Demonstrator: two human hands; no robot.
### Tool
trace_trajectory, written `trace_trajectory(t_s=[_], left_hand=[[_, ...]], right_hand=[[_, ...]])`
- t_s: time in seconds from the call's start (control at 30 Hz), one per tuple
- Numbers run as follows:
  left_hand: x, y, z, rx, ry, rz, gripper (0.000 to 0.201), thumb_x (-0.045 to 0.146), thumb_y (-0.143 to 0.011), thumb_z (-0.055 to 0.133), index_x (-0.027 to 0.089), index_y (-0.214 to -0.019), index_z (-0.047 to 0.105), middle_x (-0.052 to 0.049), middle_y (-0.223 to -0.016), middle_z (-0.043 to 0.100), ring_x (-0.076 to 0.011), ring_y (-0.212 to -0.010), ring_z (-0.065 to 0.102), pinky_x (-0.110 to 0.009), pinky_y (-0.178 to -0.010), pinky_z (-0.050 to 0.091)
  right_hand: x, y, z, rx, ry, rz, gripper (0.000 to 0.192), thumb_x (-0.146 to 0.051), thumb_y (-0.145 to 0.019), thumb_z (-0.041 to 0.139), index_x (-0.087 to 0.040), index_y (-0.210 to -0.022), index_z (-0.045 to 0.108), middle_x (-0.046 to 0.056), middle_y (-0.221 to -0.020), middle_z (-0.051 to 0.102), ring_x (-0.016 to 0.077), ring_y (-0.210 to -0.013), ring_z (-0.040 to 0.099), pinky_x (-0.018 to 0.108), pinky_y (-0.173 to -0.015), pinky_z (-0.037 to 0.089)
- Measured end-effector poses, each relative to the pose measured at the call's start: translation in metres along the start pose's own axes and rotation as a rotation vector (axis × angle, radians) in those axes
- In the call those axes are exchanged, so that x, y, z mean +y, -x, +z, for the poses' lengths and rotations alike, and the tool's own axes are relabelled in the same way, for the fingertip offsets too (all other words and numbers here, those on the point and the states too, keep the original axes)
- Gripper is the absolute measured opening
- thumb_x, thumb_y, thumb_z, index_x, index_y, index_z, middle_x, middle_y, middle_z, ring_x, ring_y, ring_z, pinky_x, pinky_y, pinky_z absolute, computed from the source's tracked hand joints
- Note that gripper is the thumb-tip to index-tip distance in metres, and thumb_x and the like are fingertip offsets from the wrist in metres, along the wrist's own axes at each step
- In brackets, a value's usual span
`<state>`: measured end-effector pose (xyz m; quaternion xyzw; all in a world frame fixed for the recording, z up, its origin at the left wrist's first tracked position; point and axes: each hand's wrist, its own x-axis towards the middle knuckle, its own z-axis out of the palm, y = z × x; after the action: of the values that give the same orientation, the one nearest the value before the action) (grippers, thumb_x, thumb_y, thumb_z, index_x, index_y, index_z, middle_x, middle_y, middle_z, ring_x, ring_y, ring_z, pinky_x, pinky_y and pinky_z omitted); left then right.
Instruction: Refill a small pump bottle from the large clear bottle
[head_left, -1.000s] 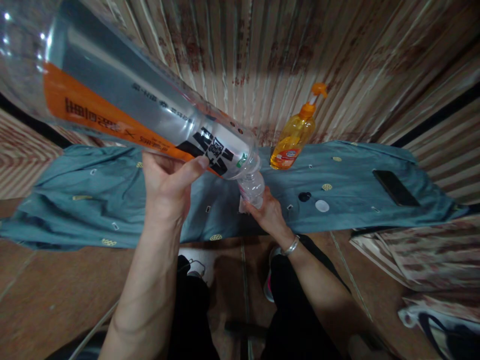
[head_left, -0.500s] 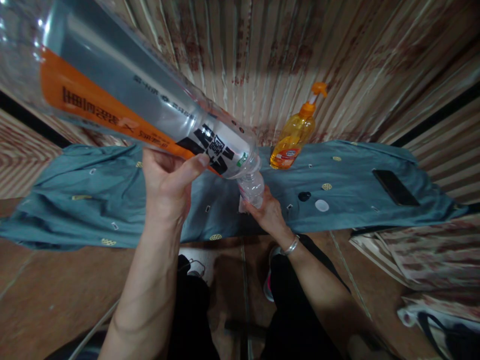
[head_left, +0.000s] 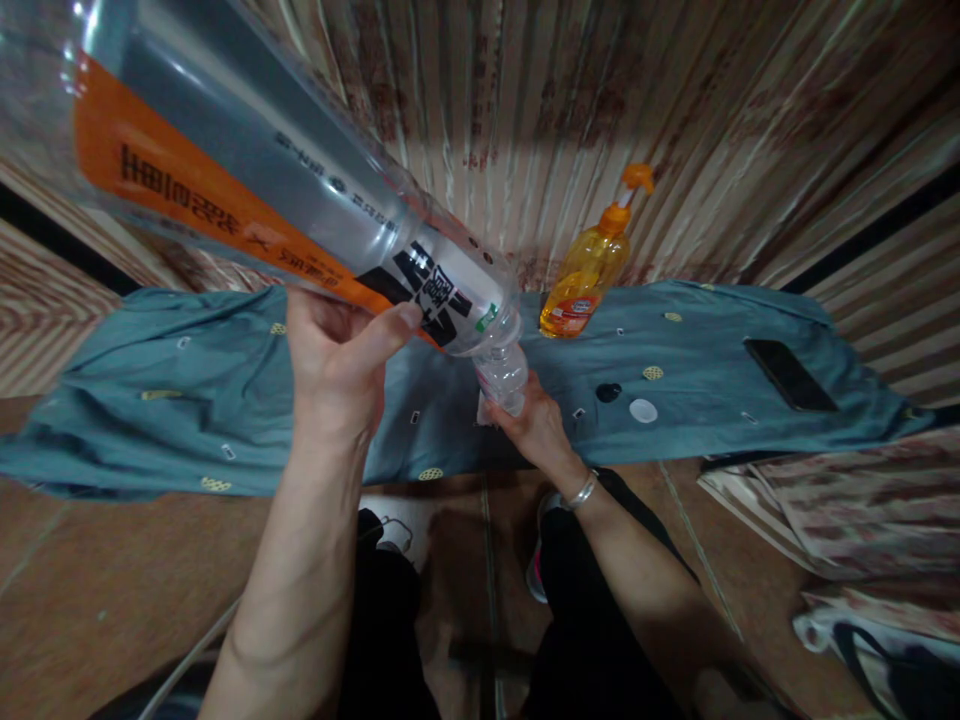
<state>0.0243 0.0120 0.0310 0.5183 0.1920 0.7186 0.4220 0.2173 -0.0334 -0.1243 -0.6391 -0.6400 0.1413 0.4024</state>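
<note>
A big clear plastic bottle [head_left: 262, 170] with a silver and orange label is tilted, its neck pointing down to the right. My left hand [head_left: 341, 360] is wrapped round it from below, thumb on the label. Beneath its neck stands a small clear plastic bottle [head_left: 504, 375], the two mouths meeting or nearly so; the exact contact is hard to make out. My right hand [head_left: 536, 425], with a silver bracelet on the wrist, grips the small bottle from the right. Whether liquid is running between them I cannot tell.
A yellow pump bottle [head_left: 585, 275] with an orange top stands at the back of the green cloth [head_left: 180, 400]. To the right lie a black cap [head_left: 608, 392], a white cap [head_left: 643, 411] and a dark phone [head_left: 791, 375]. Behind hangs a striped curtain [head_left: 480, 130].
The big bottle has turned a little in my left hand, its label shifting slightly. My right hand and the small bottle have stayed in place.
</note>
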Motion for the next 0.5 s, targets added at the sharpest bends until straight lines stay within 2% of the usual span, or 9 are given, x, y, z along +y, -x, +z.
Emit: trace_trajectory(t_s=[0.13, 0.27, 0.5], left_hand=[[-0.0015, -0.0006, -0.0019, -0.027, -0.026, 0.022, 0.052, 0.022, -0.051, 0.094, 0.033, -0.096, 0.070, 0.000, -0.093, 0.074, -0.0307, -0.091, 0.072, -0.072, -0.105, 0.046], [-0.0009, 0.0002, -0.0023, -0.052, -0.052, 0.022, 0.050, 0.023, -0.056, 0.091, 0.032, -0.100, 0.069, -0.001, -0.095, 0.074, -0.0321, -0.099, 0.072, -0.071, -0.109, 0.043], [-0.0011, 0.0003, -0.0009, -0.048, -0.029, 0.012, 0.045, 0.024, -0.056, 0.093, 0.033, -0.093, 0.068, 0.000, -0.102, 0.074, -0.0305, -0.104, 0.072, -0.071, -0.113, 0.042]], right_hand=[[0.0006, 0.0004, 0.0006, 0.007, 0.006, 0.001, 0.056, -0.043, -0.082, 0.070, -0.016, -0.128, 0.053, 0.016, -0.115, 0.074, 0.0331, -0.104, 0.073, 0.045, -0.086, 0.059], [0.0007, 0.0002, 0.0012, 0.014, -0.003, 0.001, 0.057, -0.044, -0.082, 0.070, -0.017, -0.129, 0.053, 0.016, -0.117, 0.073, 0.0335, -0.106, 0.073, 0.045, -0.087, 0.059], [0.0016, 0.0003, 0.0004, 0.007, -0.017, 0.003, 0.056, -0.044, -0.082, 0.070, -0.017, -0.127, 0.054, 0.017, -0.118, 0.073, 0.0335, -0.108, 0.072, 0.045, -0.089, 0.058]])
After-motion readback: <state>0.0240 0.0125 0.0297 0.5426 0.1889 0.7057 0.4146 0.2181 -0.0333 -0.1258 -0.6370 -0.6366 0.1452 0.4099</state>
